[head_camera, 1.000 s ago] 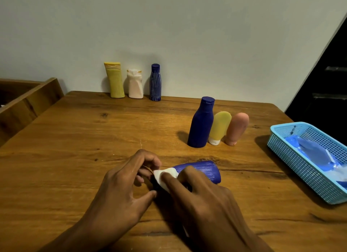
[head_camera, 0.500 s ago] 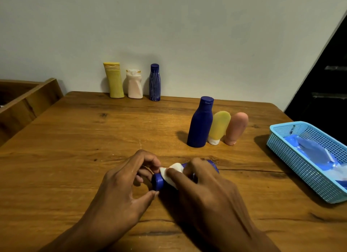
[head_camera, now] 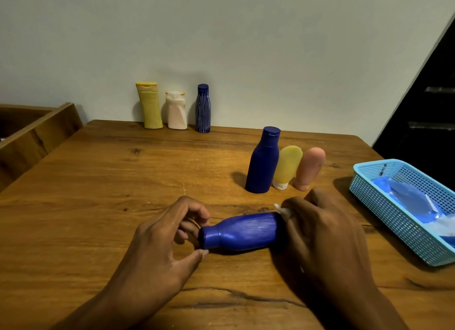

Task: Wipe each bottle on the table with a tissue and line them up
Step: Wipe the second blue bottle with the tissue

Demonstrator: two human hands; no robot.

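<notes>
A blue bottle [head_camera: 242, 230] lies on its side on the wooden table [head_camera: 98, 194], cap to the left. My left hand [head_camera: 160, 241] pinches the cap end between thumb and fingers. My right hand [head_camera: 320, 233] holds a white tissue [head_camera: 282, 210] against the bottle's base end. Behind them stand a tall blue bottle [head_camera: 263, 161], a yellow tube [head_camera: 286, 167] and a pink tube [head_camera: 309, 168] side by side. Along the wall stand a yellow bottle [head_camera: 149, 105], a white bottle [head_camera: 176, 110] and a striped blue bottle [head_camera: 203, 108].
A light blue mesh basket [head_camera: 369, 182] with blue plastic packaging sits at the table's right edge. A wooden frame [head_camera: 37, 135] runs along the left side. A dark doorway lies to the right.
My right hand has slid the tissue from the cap end along the body to the base end, uncovering the bottle. My left hand still holds the cap.
</notes>
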